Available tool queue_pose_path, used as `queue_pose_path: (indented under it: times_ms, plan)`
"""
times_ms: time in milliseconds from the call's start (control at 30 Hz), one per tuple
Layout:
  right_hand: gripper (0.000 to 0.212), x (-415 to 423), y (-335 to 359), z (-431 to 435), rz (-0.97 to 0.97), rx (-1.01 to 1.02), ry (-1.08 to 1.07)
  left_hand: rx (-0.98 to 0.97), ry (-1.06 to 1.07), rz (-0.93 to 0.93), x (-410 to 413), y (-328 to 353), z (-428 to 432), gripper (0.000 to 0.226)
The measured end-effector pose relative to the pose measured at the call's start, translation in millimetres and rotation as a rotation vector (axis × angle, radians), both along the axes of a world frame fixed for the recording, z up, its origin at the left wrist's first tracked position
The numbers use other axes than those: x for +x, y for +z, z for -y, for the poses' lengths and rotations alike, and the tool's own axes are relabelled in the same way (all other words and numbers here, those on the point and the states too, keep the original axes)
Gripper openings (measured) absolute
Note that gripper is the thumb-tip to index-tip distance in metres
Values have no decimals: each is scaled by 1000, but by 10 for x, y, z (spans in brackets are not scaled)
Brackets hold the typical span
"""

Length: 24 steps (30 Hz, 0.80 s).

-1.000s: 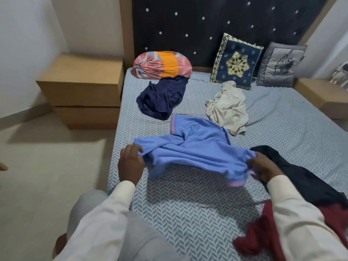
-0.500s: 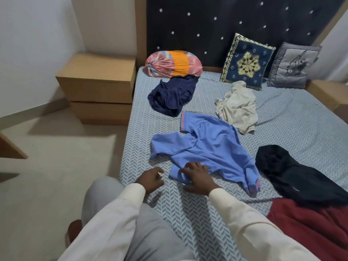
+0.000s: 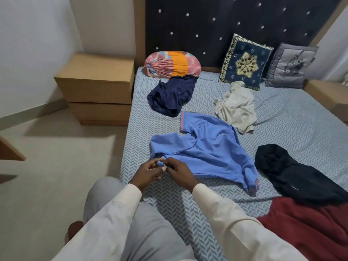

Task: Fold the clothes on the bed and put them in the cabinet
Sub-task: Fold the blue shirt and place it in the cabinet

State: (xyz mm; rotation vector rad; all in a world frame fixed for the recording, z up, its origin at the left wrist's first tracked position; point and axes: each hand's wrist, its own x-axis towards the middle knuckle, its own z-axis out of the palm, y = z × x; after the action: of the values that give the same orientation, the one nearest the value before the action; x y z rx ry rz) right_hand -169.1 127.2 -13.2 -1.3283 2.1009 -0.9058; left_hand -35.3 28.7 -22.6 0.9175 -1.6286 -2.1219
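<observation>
A blue polo shirt [image 3: 205, 149] lies crumpled on the bed [image 3: 291, 119], its collar toward the headboard. My left hand [image 3: 148, 173] and my right hand [image 3: 179, 171] meet at the shirt's near left corner, and both pinch a small bunch of the blue cloth between fingers and thumb. Other loose clothes lie around: a navy garment [image 3: 172, 96] beyond the shirt, a cream one [image 3: 237, 107] to its right, a black one [image 3: 293, 170] at the right, and a dark red one [image 3: 308, 228] at the near right.
A wooden bedside cabinet [image 3: 98, 87] with two drawers stands left of the bed, another [image 3: 329, 97] at the right. A pink and orange bolster [image 3: 172, 64] and two cushions [image 3: 246, 62] lean against the headboard. My grey-trousered knee is at the bed's near edge.
The shirt was held up by both ends, then laid on the bed. My right hand moved left across it, and both hands now pinch its near left corner.
</observation>
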Motion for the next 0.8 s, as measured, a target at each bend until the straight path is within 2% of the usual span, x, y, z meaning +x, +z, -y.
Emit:
queue_pose_path:
  times_ms: [100,167,300,400,467,567,667,733,800]
  plan:
    - [10,64,-21,10,-47,-31,23,61,73,73,30,-7,13,13]
    - [9,107,-75,3,-85,-31,50,101,105,122,42,-3,14,6]
    - [26,118,-195,-88,-166,12,76,170,125,173,36,-8,13,15]
    - [30,-39,-256,-244,-392,140,36,191,195,114,51,58,0,14]
    - [29,-311,-314,-465,-503,198,-96,181,280,40,80,142,6,12]
    - [38,-835,-327,-891,-437,163,-386,244,500,-145,142,304,106,13]
    - [50,-1270,-94,-1100,-400,95,-493,334,740,-343,232,625,368,21]
    - [48,-1481,118,-1092,-382,135,-440,308,806,-412,319,854,573,22]
    - [37,-1578,351,-1010,-306,292,-261,212,766,-340,356,929,742,17]
